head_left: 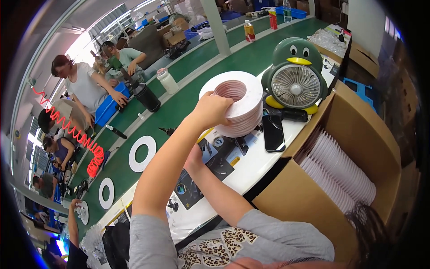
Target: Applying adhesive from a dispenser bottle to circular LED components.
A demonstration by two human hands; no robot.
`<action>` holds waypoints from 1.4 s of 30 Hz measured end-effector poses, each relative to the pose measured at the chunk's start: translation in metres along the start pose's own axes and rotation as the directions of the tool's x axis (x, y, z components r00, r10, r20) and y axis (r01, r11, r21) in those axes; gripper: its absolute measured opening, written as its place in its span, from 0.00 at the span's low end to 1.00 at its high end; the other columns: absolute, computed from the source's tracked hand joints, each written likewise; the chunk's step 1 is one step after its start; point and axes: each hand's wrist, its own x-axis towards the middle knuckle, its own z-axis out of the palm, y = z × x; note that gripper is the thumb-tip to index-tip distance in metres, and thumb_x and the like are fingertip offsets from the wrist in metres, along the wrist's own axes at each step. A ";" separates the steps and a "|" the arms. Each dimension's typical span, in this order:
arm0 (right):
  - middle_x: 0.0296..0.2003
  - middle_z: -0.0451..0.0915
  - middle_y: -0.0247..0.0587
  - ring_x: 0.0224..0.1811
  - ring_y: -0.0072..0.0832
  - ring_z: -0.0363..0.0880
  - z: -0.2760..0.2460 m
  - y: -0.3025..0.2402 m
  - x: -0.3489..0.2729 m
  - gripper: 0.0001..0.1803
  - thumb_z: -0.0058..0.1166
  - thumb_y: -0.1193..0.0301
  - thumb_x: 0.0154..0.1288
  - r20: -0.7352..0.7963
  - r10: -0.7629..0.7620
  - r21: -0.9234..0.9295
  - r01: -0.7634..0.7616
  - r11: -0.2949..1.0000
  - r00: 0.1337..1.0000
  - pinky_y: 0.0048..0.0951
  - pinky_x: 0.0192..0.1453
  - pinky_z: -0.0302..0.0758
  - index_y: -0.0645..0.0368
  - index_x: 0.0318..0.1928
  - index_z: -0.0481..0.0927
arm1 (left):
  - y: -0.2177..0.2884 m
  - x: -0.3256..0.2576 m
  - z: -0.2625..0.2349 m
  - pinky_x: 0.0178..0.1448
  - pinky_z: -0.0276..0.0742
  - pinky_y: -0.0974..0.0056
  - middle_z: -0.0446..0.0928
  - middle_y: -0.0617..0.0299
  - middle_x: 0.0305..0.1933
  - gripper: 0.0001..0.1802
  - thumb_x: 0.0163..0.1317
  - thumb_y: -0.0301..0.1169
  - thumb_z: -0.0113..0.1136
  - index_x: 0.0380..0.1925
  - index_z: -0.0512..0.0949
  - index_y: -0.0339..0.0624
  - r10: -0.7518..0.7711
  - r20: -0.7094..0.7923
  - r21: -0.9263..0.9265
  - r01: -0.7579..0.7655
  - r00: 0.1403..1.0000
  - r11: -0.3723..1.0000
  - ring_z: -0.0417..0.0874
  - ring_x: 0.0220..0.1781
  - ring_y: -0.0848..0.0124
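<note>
Grey short-sleeved shirt with a leopard-print panel (289, 237), worn by the wearer: nearest item in my remote view.

Left hand (212, 110): closed on the near left side of the upper rim of a stack of flat white rings (246, 119).

Stack: above the white tabletop (246, 179), in front of the fan; I cannot tell whether it rests there or is held clear.

Right hand (193, 159): low beside the left forearm, partly hidden by it; I cannot tell whether it is open or closed.

Dark printed sheets (217, 159): on the tabletop, below the stack.

Black rectangular phone (273, 133): lying just right of the stack.

Dark green penguin-shaped fan with yellow beak and feet (280, 51): upright, behind the phone.

Open brown cardboard box (295, 208): at the right, containing rows of white rings (345, 166) set on edge.

Green conveyor belt (179, 107): beyond the tabletop, bearing two single flat white rings (142, 140), well apart from the stack, and a white cylindrical bottle (168, 83).

Coiled red hose (92, 168): hanging at the left.

Blue plastic tray (112, 105): across the belt, by a co-worker in a white top (83, 85).
</note>
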 end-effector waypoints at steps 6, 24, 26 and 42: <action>0.52 0.74 0.42 0.56 0.34 0.72 0.020 -0.002 -0.006 0.22 0.37 0.57 0.74 -0.160 -0.132 -0.051 0.125 0.991 0.978 0.38 0.60 0.71 0.58 0.57 0.68 | -0.012 -0.035 -0.013 0.66 0.62 0.49 0.81 0.59 0.34 0.23 0.38 0.42 0.73 0.34 0.77 0.45 0.019 -0.325 0.047 -0.004 0.946 0.999 0.81 0.45 0.62; 0.44 0.76 0.38 0.48 0.29 0.75 0.052 -0.026 -0.024 0.19 0.57 0.58 0.64 -0.343 -0.196 -0.150 0.152 0.977 0.919 0.29 0.53 0.76 0.59 0.46 0.73 | 0.000 -0.386 0.062 0.63 0.64 0.50 0.78 0.60 0.30 0.28 0.36 0.42 0.75 0.37 0.76 0.42 -0.347 -0.095 -0.104 0.337 0.933 0.936 0.80 0.39 0.62; 0.44 0.76 0.38 0.48 0.29 0.75 0.051 -0.026 -0.023 0.19 0.58 0.58 0.63 -0.345 -0.198 -0.159 0.151 0.976 0.918 0.29 0.53 0.75 0.59 0.46 0.73 | 0.011 -0.391 0.083 0.65 0.63 0.47 0.78 0.61 0.31 0.29 0.34 0.40 0.75 0.38 0.76 0.43 -0.291 -0.020 -0.093 0.288 0.957 0.953 0.80 0.40 0.64; 0.45 0.74 0.38 0.48 0.27 0.73 0.072 -0.015 -0.040 0.18 0.57 0.60 0.64 -0.311 -0.257 -0.370 0.132 0.920 0.915 0.29 0.51 0.70 0.57 0.48 0.72 | -0.027 -0.384 0.100 0.63 0.66 0.52 0.79 0.59 0.38 0.19 0.45 0.41 0.70 0.36 0.81 0.46 -0.435 0.042 -0.665 0.351 0.899 0.660 0.78 0.47 0.62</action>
